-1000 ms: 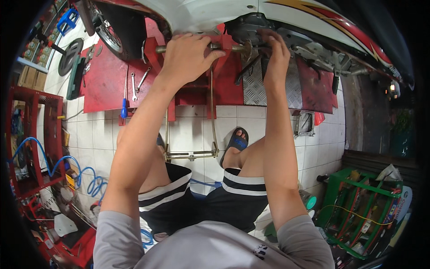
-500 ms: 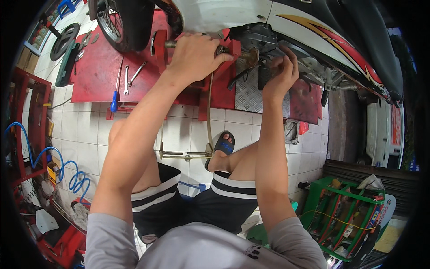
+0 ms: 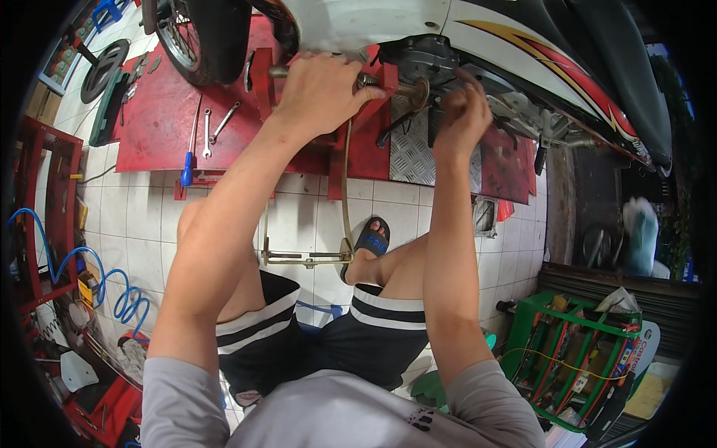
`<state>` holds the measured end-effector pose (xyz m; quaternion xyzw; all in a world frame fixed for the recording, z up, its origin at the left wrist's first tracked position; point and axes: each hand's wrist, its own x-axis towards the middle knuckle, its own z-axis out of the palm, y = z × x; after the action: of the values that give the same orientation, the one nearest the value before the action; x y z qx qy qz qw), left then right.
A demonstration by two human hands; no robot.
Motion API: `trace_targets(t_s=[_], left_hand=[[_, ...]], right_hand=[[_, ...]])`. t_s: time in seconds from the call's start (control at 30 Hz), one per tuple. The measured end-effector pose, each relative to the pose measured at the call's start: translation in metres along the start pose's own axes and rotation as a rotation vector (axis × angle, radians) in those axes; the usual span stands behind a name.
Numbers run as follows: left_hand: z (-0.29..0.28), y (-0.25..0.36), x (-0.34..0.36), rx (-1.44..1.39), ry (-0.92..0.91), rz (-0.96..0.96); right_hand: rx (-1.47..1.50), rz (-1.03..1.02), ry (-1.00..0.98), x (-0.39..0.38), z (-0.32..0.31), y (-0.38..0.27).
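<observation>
A white motorcycle (image 3: pixel 478 30) with red and gold trim stands on a red lift platform (image 3: pixel 160 127). My left hand (image 3: pixel 321 93) is wrapped around a long threaded steel rod (image 3: pixel 388 84) that runs across a red clamp under the bike. My right hand (image 3: pixel 463 116) reaches up to the dark engine area (image 3: pixel 429 56) with its fingers pinched; whatever it grips is hidden. The rear tyre (image 3: pixel 205 37) sits at the upper left of the platform.
Two wrenches (image 3: pixel 216 123) and a blue-handled screwdriver (image 3: pixel 187 170) lie on the platform. A coiled blue air hose (image 3: pixel 112 287) and red rack (image 3: pixel 45 216) are at left. A green crate of tools (image 3: pixel 575 358) stands at lower right. My sandalled foot (image 3: pixel 370 243) rests on white tiles.
My head has moved closer and lower, so the bike fills more of the view. Both hands stay at the rod and engine, the right one shifting slightly right.
</observation>
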<state>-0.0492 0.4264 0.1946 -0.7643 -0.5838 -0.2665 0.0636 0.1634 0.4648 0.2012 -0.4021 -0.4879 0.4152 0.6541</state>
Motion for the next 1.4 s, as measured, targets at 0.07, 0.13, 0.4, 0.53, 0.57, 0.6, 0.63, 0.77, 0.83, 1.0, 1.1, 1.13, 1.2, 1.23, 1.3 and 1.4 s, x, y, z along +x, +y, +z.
trace_targets(t_s=[0.07, 0.13, 0.4, 0.53, 0.57, 0.6, 0.63, 0.77, 0.83, 1.0, 1.1, 1.13, 1.2, 1.23, 1.3, 1.4], left_hand=[[0.0, 0.0, 0.0, 0.005, 0.002, 0.0], [0.0, 0.003, 0.002, 0.007, -0.02, -0.01], [0.002, 0.001, 0.002, -0.009, -0.004, 0.001], [0.004, 0.0, 0.0, -0.007, 0.047, 0.021], [0.003, 0.0, 0.0, -0.007, 0.043, 0.016], [0.003, 0.0, -0.001, -0.007, 0.038, 0.011], [0.002, 0.0, -0.001, -0.007, 0.034, 0.005], [0.001, 0.002, 0.002, -0.022, -0.022, -0.015], [0.001, 0.0, 0.0, -0.024, 0.011, -0.003], [0.002, 0.001, 0.0, -0.009, 0.003, -0.006], [-0.001, 0.001, 0.0, -0.023, -0.019, -0.019], [-0.002, 0.002, -0.001, -0.031, -0.025, -0.024], [-0.005, 0.005, 0.0, -0.093, 0.057, -0.005], [-0.006, 0.007, 0.001, -0.126, 0.098, 0.005], [-0.011, 0.011, 0.011, -0.318, 0.124, 0.077], [-0.014, 0.025, 0.025, -0.295, 0.116, 0.173]], right_hand=[[0.068, -0.035, -0.079, 0.004, -0.013, -0.002], [0.041, -0.058, -0.107, 0.007, -0.017, 0.001], [-0.049, -0.075, -0.085, 0.0, -0.001, -0.007], [-0.13, -0.075, -0.006, -0.003, 0.014, -0.008], [-0.119, -0.034, -0.014, -0.004, 0.013, -0.01], [-0.113, -0.044, -0.029, -0.003, 0.01, -0.01], [-0.106, -0.053, -0.044, -0.001, 0.005, -0.009], [-0.113, -0.125, -0.018, 0.004, 0.013, 0.0], [-0.151, -0.048, -0.033, 0.0, 0.008, -0.004], [-0.127, -0.084, 0.013, -0.001, 0.013, -0.002], [-0.054, -0.064, 0.002, -0.004, 0.013, -0.005], [-0.025, -0.048, 0.015, -0.004, 0.005, -0.009], [0.029, 0.013, 0.063, -0.003, -0.001, -0.01], [0.051, 0.058, 0.093, 0.001, -0.002, -0.005], [0.114, 0.14, 0.131, 0.007, -0.004, -0.002], [0.159, 0.241, 0.103, 0.006, -0.002, -0.001]])
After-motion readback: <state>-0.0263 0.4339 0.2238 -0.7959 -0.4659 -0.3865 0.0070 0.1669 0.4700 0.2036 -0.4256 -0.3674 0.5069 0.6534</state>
